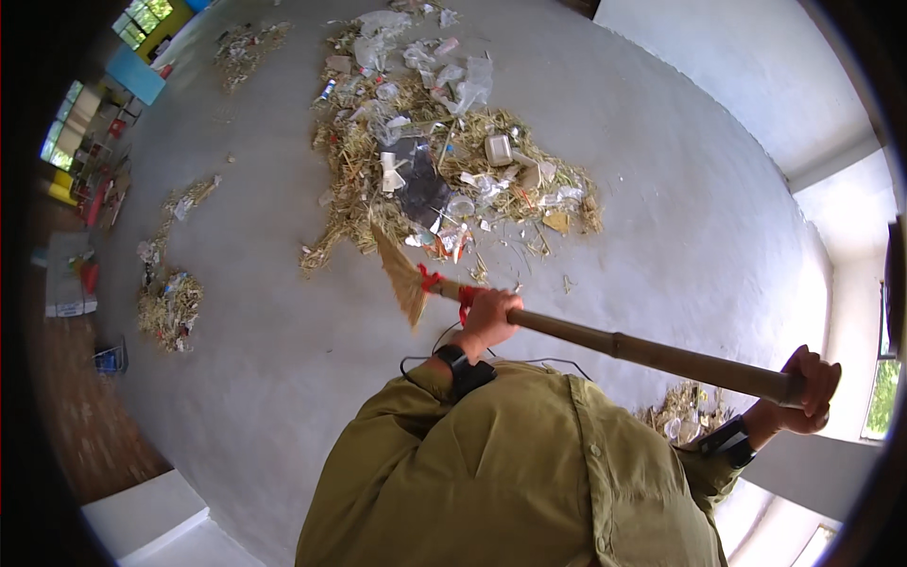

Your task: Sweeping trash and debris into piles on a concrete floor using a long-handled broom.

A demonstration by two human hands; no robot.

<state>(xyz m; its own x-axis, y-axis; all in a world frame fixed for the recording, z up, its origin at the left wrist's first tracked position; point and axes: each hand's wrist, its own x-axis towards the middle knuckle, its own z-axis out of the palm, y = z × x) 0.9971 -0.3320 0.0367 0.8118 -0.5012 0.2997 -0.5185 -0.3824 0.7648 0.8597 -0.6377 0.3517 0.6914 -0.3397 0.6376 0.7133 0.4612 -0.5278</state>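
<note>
Both my hands grip a broom with a thick bamboo handle (614,345) that slants across my front. Low on the shaft, near the red ties, my left hand (489,317) is wrapped round it. My right hand (811,389) closes over the handle's upper end at the far right. The broom's straw head (402,281) points left and touches or hangs just beside the near edge of a large litter heap (350,208). Straw, clear plastic bags (463,85), a white foam box (498,149), a black plastic sheet (419,180) and paper scraps lie mixed in that heap.
Smaller straw and litter piles lie at the left (170,307), far left (248,52) and beside my right arm (688,413). A white wall (746,76) bounds the grey concrete floor (274,378) on the right. Boxes and other objects (71,274) line the left side.
</note>
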